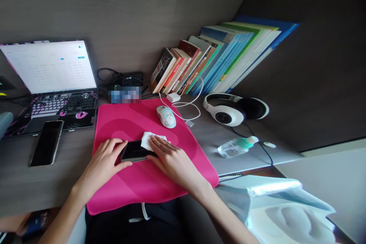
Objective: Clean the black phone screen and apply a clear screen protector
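A dark phone (134, 151) lies screen up on the pink desk mat (134, 188). My left hand (105, 158) grips its left end between the thumb and fingers. With its fingers together, my right hand (171, 158) presses a folded white tissue (146, 141) onto the right part of the screen. The right thumb lies along the phone's near edge, and that hand hides the phone's right end. Just beyond the tissue sits a pale patterned mouse (166, 117).
A laptop (51, 68) stands open at the left, with a second phone (47, 143) before it. Books (183, 65) line the back. White headphones (228, 116), a spray bottle (236, 147) and a charger with a white cable (173, 97) lie to the right. A white bag (248, 198) hangs below.
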Tool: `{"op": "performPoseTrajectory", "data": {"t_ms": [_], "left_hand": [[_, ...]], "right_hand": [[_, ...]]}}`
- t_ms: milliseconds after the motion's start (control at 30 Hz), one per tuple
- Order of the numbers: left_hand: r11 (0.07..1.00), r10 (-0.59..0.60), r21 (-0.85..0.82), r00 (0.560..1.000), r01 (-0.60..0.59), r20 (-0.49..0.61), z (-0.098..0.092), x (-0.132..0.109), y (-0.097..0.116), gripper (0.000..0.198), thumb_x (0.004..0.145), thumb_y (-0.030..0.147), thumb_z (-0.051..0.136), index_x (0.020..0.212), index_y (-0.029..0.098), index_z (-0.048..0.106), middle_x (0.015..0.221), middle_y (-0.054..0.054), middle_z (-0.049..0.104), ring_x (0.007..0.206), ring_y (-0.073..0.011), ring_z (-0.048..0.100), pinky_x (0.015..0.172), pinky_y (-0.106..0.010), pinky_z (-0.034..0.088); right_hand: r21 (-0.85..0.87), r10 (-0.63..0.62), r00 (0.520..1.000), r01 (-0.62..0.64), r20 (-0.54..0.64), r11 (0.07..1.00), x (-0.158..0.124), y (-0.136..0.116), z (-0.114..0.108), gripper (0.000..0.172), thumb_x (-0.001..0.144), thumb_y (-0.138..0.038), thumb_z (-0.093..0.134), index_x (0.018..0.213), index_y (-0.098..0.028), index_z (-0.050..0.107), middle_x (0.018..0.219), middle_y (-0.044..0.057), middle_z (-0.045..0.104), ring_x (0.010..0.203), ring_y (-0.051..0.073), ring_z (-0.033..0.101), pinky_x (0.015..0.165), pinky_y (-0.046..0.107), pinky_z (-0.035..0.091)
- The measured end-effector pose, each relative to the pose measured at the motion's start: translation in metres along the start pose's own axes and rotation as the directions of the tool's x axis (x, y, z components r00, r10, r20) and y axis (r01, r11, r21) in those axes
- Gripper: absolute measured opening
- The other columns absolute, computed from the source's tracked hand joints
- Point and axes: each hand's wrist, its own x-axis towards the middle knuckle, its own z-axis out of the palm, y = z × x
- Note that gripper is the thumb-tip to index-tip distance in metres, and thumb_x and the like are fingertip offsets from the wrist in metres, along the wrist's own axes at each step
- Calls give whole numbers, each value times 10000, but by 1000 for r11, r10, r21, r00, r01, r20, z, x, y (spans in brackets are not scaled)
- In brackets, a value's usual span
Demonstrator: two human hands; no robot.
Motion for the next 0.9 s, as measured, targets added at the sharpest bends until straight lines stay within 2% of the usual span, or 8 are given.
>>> {"op": "performPoseTrajectory", "data": {"t_ms": [233, 333, 533, 633, 767, 900], "left_hand": [[1000, -14, -5, 1000, 14, -24, -1, 0, 7, 575, 997, 496, 721, 1498, 250, 586, 1404, -108, 634, 1272, -325, 615, 1086, -499, 520], [999, -20, -43, 1000, 20, -2, -2, 0, 6, 580, 1006, 504, 706, 1519, 274, 564, 1435, -103, 619, 1306, -319, 604, 1098, -483, 519], [1000, -11, -5, 998, 11, -60, 4, -2, 3, 559, 1004, 539, 695, 1479, 266, 589, 1461, -120, 614, 1397, -352, 551, 1158, -542, 466], [1000, 0, 23, 997, 2, -83, 7, -2, 4, 533, 1000, 525, 708, 1448, 258, 597, 1443, -121, 625, 1384, -353, 555, 1166, -560, 444], [1000, -11, -1, 997, 11, -71, 7, -2, 2, 536, 1005, 551, 690, 1455, 277, 591, 1451, -112, 616, 1398, -341, 546, 1157, -527, 454], [1000, -11, -18, 1000, 11, -3, 4, -3, -3, 575, 1021, 559, 661, 1520, 300, 543, 1509, -107, 585, 1445, -338, 514, 1181, -528, 435]], "right_hand": [[-151, -48, 997, 55, 54, 987, -20, -28, -12, 405, 1108, -254, 513, 1380, -12, 691, 1423, 255, 710, 1302, 340, 724, 1086, 452, 635], [-123, -44, 999, 47, 30, 991, -15, -28, -4, 394, 1101, -198, 495, 1388, -4, 682, 1439, 247, 701, 1325, 333, 709, 1085, 449, 636], [-70, 3, 999, -7, -48, 998, 1, -22, 20, 530, 1094, -303, 559, 1497, 40, 572, 1552, 313, 571, 1449, 386, 597, 1146, 517, 586], [-97, 7, 999, -12, -49, 995, -9, -35, 15, 562, 1079, -351, 588, 1473, 49, 592, 1528, 338, 582, 1421, 419, 618, 1114, 539, 605], [-169, 2, 999, -10, -48, 985, -23, -56, 8, 517, 1067, -352, 607, 1405, 37, 655, 1451, 340, 650, 1341, 429, 683, 1045, 510, 649], [-143, -10, 998, 1, -62, 990, -11, -51, 15, 587, 1065, -414, 617, 1438, 40, 629, 1490, 326, 627, 1388, 428, 645, 1102, 515, 617]]}}
